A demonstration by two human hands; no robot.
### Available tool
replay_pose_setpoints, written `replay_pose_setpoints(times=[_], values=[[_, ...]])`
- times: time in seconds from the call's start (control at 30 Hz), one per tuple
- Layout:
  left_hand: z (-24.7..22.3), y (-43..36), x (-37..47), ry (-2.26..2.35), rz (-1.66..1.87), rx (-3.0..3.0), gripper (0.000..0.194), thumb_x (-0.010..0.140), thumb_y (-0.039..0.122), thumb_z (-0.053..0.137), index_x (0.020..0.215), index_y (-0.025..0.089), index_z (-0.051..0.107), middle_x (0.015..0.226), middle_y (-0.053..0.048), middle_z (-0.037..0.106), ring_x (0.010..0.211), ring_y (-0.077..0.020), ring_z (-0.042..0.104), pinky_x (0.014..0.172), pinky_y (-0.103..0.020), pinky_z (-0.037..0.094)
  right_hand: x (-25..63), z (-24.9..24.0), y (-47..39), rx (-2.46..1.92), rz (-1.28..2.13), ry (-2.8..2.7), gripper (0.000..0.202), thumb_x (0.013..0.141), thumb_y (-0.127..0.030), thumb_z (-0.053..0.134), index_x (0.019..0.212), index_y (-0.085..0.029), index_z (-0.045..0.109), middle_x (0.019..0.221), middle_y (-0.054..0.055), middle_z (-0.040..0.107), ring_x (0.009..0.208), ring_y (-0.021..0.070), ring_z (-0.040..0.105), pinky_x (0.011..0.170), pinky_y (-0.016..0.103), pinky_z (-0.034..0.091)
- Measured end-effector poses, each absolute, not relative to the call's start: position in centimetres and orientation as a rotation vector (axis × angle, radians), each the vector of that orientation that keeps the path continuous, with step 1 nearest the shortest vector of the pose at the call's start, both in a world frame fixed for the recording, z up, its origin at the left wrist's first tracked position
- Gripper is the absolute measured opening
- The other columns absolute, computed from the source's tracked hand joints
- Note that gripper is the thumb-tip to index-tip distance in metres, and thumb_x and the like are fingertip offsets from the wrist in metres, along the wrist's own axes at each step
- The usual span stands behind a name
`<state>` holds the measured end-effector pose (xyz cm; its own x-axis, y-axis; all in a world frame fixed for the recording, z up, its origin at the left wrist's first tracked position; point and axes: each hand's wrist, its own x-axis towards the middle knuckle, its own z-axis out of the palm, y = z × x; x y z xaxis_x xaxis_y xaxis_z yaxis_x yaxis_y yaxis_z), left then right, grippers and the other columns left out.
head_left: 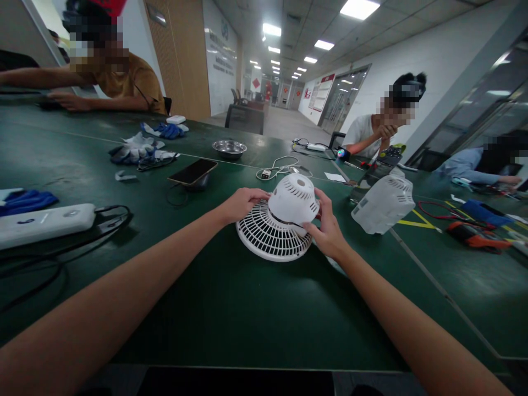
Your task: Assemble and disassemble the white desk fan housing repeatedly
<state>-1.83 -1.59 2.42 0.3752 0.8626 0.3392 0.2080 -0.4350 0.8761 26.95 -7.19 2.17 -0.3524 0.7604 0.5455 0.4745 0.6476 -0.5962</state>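
Observation:
A white fan head lies on the green table with its round grille facing down and its domed motor housing on top. At the left of the fan, my left hand is closed on the grille's edge, with fingertips reaching to the housing. My right hand grips the right side of the housing, thumb in front and fingers behind. A narrow dark gap runs along the housing's lower edge. Right of the fan stands a white plastic fan base with slots.
Around the fan lie a phone, a steel bowl, a white cable, gloves, a power strip with black cords, and an orange-black multimeter. Several people sit around the table.

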Motion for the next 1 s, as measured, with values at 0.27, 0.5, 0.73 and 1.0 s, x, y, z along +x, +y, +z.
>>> replay_pose_setpoints(times=[0.27, 0.5, 0.73, 1.0], values=[[2.7, -3.9, -0.4, 0.965, 1.185, 1.874, 0.052, 0.087, 0.015, 0.066, 0.138, 0.024, 0.059, 0.119, -0.01, 0.074, 0.114, -0.0288, 0.066, 0.107, -0.046, 0.044, 27.1, 1.9, -6.7, -0.949, 0.43, -1.997, 0.087, 0.081, -0.029, 0.066, 0.156, -0.037, 0.023, 0.155, 0.01, 0.045, 0.127, 0.0368, 0.055, 0.099, 0.065, 0.053], [3.0, -4.2, -0.2, 0.96, 1.11, 2.146, 0.065, 0.056, 0.039, 0.096, 0.113, 0.02, 0.073, 0.12, -0.013, 0.069, 0.116, -0.0372, 0.057, 0.108, -0.049, 0.039, 27.7, 2.3, -6.7, -0.853, 0.437, -2.072, 0.083, 0.083, -0.04, 0.067, 0.155, -0.038, 0.027, 0.152, 0.009, 0.048, 0.121, 0.0347, 0.059, 0.101, 0.064, 0.053], [2.8, -4.1, 0.0, 0.959, 1.067, 2.32, 0.056, 0.076, 0.051, 0.081, 0.121, 0.02, 0.07, 0.119, -0.013, 0.069, 0.108, -0.0325, 0.06, 0.099, -0.046, 0.044, 27.6, 2.4, -7.2, -0.889, 0.301, -2.088, 0.082, 0.081, -0.044, 0.068, 0.152, -0.034, 0.03, 0.152, 0.012, 0.048, 0.124, 0.0376, 0.056, 0.099, 0.064, 0.053], [2.6, -3.7, -0.2, 1.014, 0.902, 2.567, 0.067, 0.083, 0.064, 0.067, 0.132, 0.019, 0.058, 0.128, -0.015, 0.064, 0.113, -0.0333, 0.058, 0.099, -0.054, 0.046, 26.9, 3.0, -8.0, -1.061, 0.422, -1.942, 0.074, 0.074, -0.052, 0.082, 0.131, -0.028, 0.041, 0.128, 0.012, 0.061, 0.109, 0.0316, 0.065, 0.087, 0.053, 0.061]])
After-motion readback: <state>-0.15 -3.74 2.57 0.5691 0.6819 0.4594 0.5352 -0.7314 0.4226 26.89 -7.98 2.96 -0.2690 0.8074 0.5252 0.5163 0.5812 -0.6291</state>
